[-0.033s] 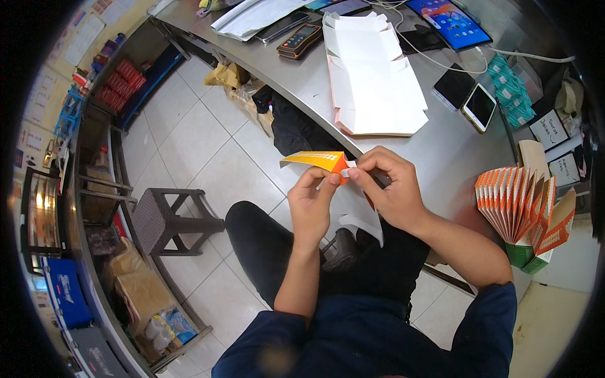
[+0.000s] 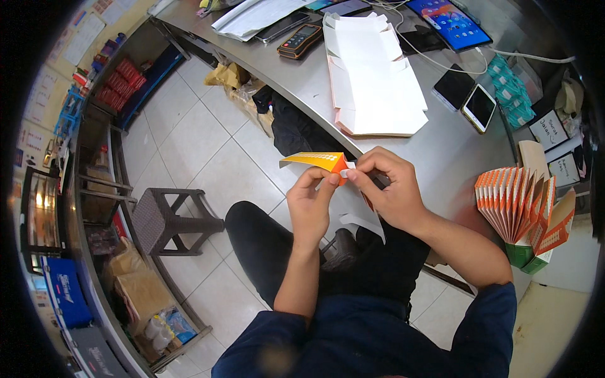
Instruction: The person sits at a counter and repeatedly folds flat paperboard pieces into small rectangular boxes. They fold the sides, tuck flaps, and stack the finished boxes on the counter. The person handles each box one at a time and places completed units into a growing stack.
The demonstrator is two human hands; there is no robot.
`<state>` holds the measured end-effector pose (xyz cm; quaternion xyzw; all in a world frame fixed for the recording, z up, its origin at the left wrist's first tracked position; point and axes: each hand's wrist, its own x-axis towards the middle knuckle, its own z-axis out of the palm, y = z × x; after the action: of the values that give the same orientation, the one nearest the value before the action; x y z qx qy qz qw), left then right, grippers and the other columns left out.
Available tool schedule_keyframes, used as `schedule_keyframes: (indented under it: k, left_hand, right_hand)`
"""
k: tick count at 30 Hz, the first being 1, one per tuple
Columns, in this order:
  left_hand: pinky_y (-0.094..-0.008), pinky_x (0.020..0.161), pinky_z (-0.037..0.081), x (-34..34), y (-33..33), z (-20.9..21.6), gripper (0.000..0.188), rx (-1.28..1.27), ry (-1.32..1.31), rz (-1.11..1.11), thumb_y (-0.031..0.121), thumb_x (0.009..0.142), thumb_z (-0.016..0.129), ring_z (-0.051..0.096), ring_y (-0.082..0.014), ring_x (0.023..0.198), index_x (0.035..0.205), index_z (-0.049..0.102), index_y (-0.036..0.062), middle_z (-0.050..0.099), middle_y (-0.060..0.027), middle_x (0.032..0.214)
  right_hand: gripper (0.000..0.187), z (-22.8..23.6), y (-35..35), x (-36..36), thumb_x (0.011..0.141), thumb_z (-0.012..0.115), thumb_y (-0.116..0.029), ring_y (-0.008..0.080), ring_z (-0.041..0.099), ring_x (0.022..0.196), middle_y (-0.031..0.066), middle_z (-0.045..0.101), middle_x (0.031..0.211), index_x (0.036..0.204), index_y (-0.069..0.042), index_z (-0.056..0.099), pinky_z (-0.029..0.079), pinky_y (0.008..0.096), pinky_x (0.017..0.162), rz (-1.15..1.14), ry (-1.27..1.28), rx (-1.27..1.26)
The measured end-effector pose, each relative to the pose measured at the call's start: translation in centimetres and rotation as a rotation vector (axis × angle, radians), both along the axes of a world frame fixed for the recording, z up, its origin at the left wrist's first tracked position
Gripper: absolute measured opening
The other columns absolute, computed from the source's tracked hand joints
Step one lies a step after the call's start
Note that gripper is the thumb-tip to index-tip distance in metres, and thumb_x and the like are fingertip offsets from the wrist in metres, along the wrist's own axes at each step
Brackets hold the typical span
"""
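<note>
Over my lap, in front of the table edge, I hold a partly folded orange and yellow cardboard carton point(image 2: 321, 160). My left hand point(image 2: 309, 205) is closed, thumb and fingers pinching the carton's orange corner. At the same corner, my right hand point(image 2: 394, 189) is closed, with its thumb and index finger on a small white flap. A long grey-white panel point(image 2: 362, 211) hangs below the hands, apparently part of the same carton. Flat white cardboard blanks point(image 2: 375, 88) lie stacked on the table beyond my hands.
On the steel table point(image 2: 454, 142) are two phones point(image 2: 479, 107), a tablet point(image 2: 450, 22), cables and an orange-black handheld device point(image 2: 299, 41). Fanned orange cartons point(image 2: 513, 201) stand to the right in a green box point(image 2: 529, 258). A brown stool point(image 2: 170, 220) stands left on the tiled floor.
Almost nothing differs. The hanging grey-white panel has shifted very slightly, and both hands keep their hold on the carton.
</note>
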<state>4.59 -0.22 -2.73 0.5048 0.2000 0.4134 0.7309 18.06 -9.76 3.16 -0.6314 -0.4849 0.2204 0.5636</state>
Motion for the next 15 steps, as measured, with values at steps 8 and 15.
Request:
schedule_keyframes:
  k: [8, 15]
  left_hand:
    - [-0.0295, 0.089, 0.054, 0.0, 0.3, 0.1, 0.012, 0.154, 0.055, 0.055, 0.000, 0.094, 0.070, 0.066, -0.0149, 0.097, 0.105, 0.069, -0.0050, 0.071, -0.0109, 0.104]
    - [-0.0290, 0.088, 0.056, 0.4, -0.2, 1.8, 0.013, 0.127, 0.063, 0.087, -0.001, 0.093, 0.071, 0.068, -0.0152, 0.096, 0.105, 0.071, -0.0061, 0.072, -0.0113, 0.106]
  right_hand:
    - [0.010, -0.2, 0.5, 0.6, 0.093, 0.072, -0.005, 0.0117, 0.067, 0.088, 0.0106, 0.069, 0.102, 0.087, 0.003, 0.070, 0.055, 0.0251, 0.074, 0.023, -0.143, 0.039]
    - [0.011, 0.0, 0.5, 0.6, 0.092, 0.074, -0.007, 0.0135, 0.068, 0.094, 0.0132, 0.069, 0.107, 0.091, 0.004, 0.071, 0.059, 0.0259, 0.079, 0.014, 0.031, -0.029]
